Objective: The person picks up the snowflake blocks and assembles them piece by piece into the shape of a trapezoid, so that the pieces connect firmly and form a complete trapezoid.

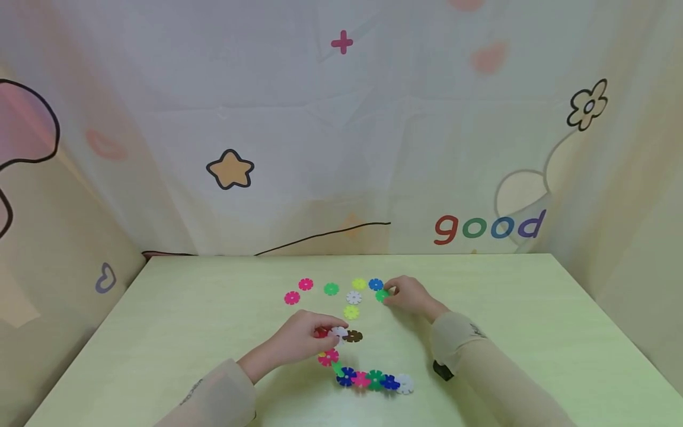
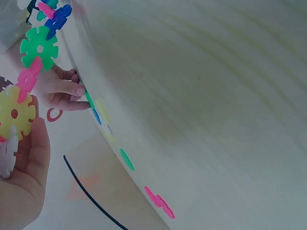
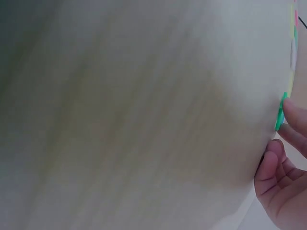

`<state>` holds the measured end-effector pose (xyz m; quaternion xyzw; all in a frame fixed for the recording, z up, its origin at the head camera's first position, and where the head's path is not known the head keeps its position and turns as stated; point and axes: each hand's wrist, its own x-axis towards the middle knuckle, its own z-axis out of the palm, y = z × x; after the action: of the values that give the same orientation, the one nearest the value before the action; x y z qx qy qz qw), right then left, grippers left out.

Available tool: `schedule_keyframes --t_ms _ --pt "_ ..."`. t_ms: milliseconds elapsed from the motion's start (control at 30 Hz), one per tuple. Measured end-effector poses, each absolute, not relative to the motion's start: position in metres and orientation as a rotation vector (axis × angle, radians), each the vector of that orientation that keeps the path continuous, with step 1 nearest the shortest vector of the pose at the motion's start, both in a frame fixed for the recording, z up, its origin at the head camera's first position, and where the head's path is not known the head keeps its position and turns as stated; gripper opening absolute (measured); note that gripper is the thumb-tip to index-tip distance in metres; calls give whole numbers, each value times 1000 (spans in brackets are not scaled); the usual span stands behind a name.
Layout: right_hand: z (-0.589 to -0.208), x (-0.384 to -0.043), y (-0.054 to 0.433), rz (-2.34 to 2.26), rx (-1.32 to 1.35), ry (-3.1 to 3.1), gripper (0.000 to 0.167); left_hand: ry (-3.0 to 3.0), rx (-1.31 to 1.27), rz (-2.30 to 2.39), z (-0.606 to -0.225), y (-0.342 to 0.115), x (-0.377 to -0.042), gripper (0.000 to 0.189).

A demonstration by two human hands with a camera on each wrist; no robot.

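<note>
My left hand (image 1: 300, 337) holds one end of a chain of interlocked notched plastic discs, pinching near a white disc (image 1: 339, 333) with a brown disc (image 1: 354, 336) joined beside it. From there the chain runs down through a pink disc (image 1: 328, 357) and bends right to a white end disc (image 1: 405, 384). A yellow disc (image 2: 13, 112) of the chain lies against the left fingers in the left wrist view. Farther back, my right hand (image 1: 411, 295) pinches a loose green disc (image 1: 381, 295) at the tabletop, its other fingers curled in the right wrist view.
Beside the right hand lies a blue disc (image 1: 376, 284). Loose yellow (image 1: 359, 283), white (image 1: 354, 298) and green (image 1: 331, 289) discs lie to its left, with pink discs (image 1: 291, 298) farther left. A printed curtain (image 1: 320, 148) hangs behind the table (image 1: 203, 314).
</note>
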<state>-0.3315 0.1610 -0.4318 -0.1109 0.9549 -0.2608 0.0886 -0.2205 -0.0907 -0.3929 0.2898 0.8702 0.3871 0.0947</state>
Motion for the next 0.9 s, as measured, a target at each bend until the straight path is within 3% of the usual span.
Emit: schedule_keyframes --t_ms 367,900 --pt "-429 -327 158 -784 -334 2821 26 2605 864 1111 -390 -90 -219 27" --pt "-430 -296 151 -953 -401 2725 15 2618 863 1094 -390 -87 -219 27"
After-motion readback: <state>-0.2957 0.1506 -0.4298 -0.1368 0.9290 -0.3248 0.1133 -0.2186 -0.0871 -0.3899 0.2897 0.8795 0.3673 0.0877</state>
